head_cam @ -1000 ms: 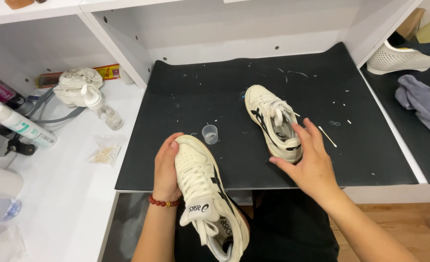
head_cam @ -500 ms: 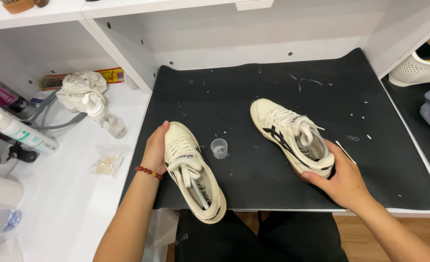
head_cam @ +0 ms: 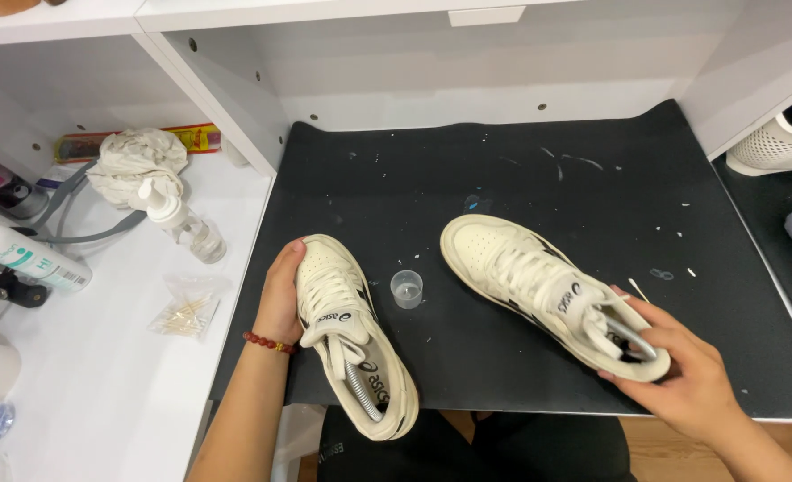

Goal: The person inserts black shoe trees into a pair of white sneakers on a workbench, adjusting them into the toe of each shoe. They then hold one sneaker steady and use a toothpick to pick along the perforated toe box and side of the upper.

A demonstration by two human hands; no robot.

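The left hand (head_cam: 282,295) curls its fingers over the outer side of the left shoe (head_cam: 351,335), near the toe, grasping it so it stays flat on its sole. That shoe lies with its heel hanging over the near edge of the black mat (head_cam: 539,178), toe pointing away; a metal shoe-tree spring shows inside its opening, which keeps the upper in shape.

The right hand (head_cam: 686,379) wraps around the heel of the right shoe (head_cam: 548,290), thumb on the collar and fingers cupped under the back, clenched on it. This shoe sits angled, toe toward the mat's middle, heel toward the person, also with a metal piece in its opening. Holding each shoe from its outer end leaves both laces and tongues open to view.

Between the shoes, apart from both, stands a small clear cup (head_cam: 406,288), upright. The mat is flecked with white specks.

Left of the mat, on the white shelf (head_cam: 101,393), lie a bag of cotton swabs (head_cam: 184,311), a spray bottle (head_cam: 177,219) and a crumpled cloth (head_cam: 137,165), all near the left hand's reach but untouched.
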